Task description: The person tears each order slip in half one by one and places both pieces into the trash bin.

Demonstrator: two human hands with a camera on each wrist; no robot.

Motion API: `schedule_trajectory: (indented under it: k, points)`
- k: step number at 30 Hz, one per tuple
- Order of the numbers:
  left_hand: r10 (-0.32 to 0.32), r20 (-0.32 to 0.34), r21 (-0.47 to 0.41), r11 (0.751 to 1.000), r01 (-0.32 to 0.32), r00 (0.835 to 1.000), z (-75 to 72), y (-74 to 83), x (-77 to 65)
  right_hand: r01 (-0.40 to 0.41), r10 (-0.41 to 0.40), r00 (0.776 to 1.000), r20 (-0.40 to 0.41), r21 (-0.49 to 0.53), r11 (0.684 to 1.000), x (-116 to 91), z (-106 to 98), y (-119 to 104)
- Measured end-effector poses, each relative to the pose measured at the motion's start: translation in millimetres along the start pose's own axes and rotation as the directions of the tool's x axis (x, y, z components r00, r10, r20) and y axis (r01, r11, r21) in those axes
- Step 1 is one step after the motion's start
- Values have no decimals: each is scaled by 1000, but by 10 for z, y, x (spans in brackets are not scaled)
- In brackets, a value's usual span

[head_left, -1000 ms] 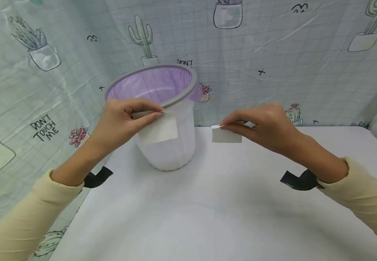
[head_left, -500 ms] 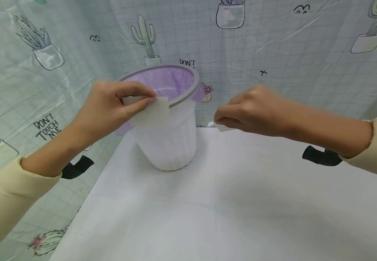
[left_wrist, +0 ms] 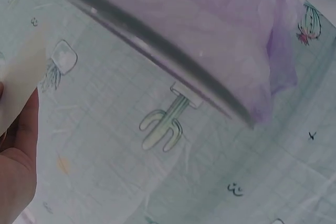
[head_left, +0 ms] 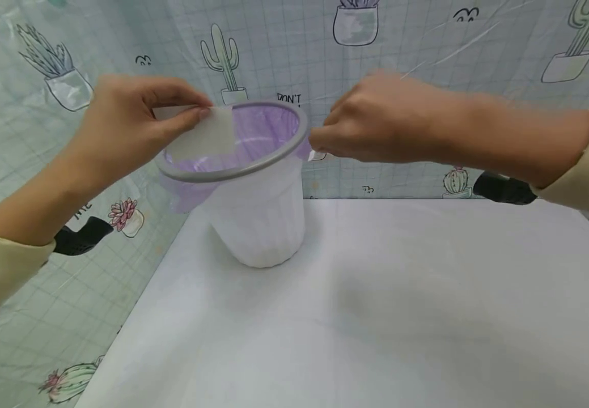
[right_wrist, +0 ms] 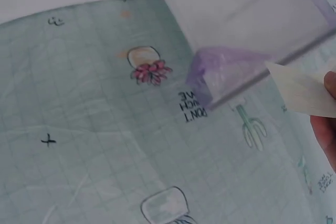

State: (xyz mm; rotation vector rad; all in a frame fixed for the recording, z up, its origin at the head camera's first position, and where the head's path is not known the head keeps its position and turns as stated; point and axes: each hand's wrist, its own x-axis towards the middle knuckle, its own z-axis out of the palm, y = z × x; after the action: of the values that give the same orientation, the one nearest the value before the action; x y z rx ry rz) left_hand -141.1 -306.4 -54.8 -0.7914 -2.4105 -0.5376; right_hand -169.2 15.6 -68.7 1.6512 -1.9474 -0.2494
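Note:
My left hand [head_left: 126, 122] pinches a piece of pale paper [head_left: 204, 139] between thumb and fingers, and the paper overlaps the bin's mouth in the head view. At the bin's right rim, my right hand [head_left: 371, 119] has its fingers curled inward. It grips another piece of pale paper [right_wrist: 296, 90], seen in the right wrist view but hidden behind the hand in the head view. The white bin [head_left: 258, 221] has a grey rim [head_left: 243, 171] and a purple liner bag [head_left: 271, 127]. In the left wrist view the left hand [left_wrist: 18, 166] shows at the edge with its paper [left_wrist: 23, 72].
The bin stands at the back left of a white table [head_left: 376, 317]. Behind and to the left hangs a cloth [head_left: 401, 34] printed with cacti and words. A black strap piece [head_left: 503, 187] sticks out at the right wrist, with another strap piece [head_left: 82, 235] at the left.
Both hands have risen. The left hand has carried its paper up and left, from before the bin's wall to its mouth. The right hand has turned, hiding its paper from the head view.

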Motion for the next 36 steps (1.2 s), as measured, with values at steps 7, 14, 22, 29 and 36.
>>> schedule_trajectory:
  k: [7, 14, 22, 29, 36]
  points:
    - [-73, 10, 68, 995, 72, 997, -138, -103, 197, -78, 94, 991, 99, -158, 984, 317, -207, 181]
    - [-152, 24, 113, 983, 148, 988, -204, -221, 336, -163, 180, 979, 94, -164, 973, 582, -243, 362]
    - [-168, 15, 131, 978, 164, 986, -295, -390, 479, -276, 276, 958, 79, -17, 961, 923, -214, 529]
    - [-182, 14, 128, 976, 179, 983, -321, -471, 558, -321, 318, 947, 46, 49, 946, 1162, -159, 712]
    - [-198, 15, 58, 979, 197, 980, -312, -506, 595, -312, 313, 950, 5, 59, 948, 1281, -133, 768]
